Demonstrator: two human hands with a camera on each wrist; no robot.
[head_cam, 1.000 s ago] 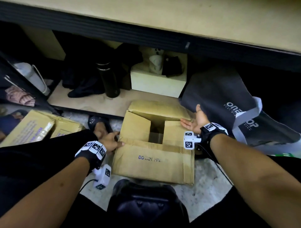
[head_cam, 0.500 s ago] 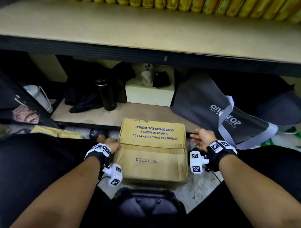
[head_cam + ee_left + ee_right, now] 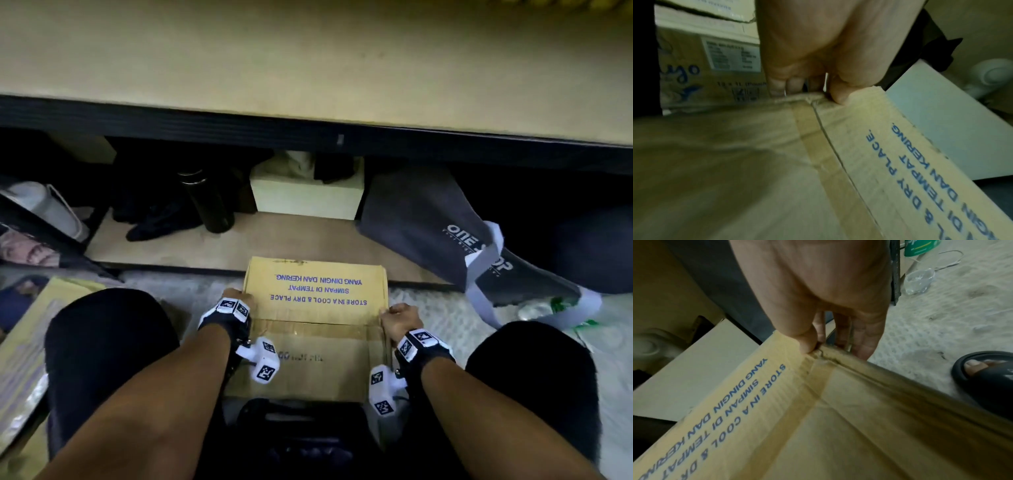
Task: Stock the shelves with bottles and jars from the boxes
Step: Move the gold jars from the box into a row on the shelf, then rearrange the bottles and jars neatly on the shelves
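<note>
The left hand (image 3: pixel 236 297) is curled over the left top edge of the cardboard box (image 3: pixel 317 329), the thumb (image 3: pixel 838 95) pressed on the printed flap and the fingers (image 3: pixel 777 86) hooked over the rim, as shown by the left wrist view. The right hand (image 3: pixel 399 318) is clamped the same way on the right top edge, thumb on top and fingers down the outside. The box is set on the pale, textured floor (image 3: pixel 428 308) between the knees, just in front of the lowest shelf (image 3: pixel 239 246); its flaps are folded shut, with blue lettering on the far one and a strip of brown tape (image 3: pixel 812 138) along the seam. Creased, worn corrugated board is seen only from the wrists. A black sandal (image 3: pixel 982 378) and a crumpled clear bottle (image 3: pixel 918 280) are caught by the right wrist view alone. From the head, a dark flask (image 3: pixel 207 202), a white box (image 3: pixel 306 197) and a grey fabric bag (image 3: pixel 445 226) are seen on the shelf.
</note>
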